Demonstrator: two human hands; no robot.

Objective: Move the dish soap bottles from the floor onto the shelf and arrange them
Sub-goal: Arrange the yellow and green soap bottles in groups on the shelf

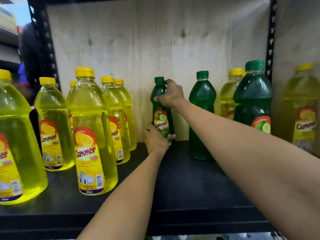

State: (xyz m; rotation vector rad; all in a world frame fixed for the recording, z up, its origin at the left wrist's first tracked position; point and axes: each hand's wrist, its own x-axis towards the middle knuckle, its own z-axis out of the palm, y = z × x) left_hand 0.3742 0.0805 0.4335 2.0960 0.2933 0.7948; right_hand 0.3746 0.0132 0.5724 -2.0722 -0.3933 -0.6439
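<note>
A small green dish soap bottle stands upright at the back middle of the black shelf, its lime label facing me. My right hand grips its shoulder just below the green cap. My left hand holds its base. Two larger green bottles stand to the right, one at the back and one nearer the front. Several yellow bottles fill the left side of the shelf.
More yellow bottles stand at the back right, and one beyond the black upright post. A pale wooden board backs the shelf. A person's dark hair shows past the left post.
</note>
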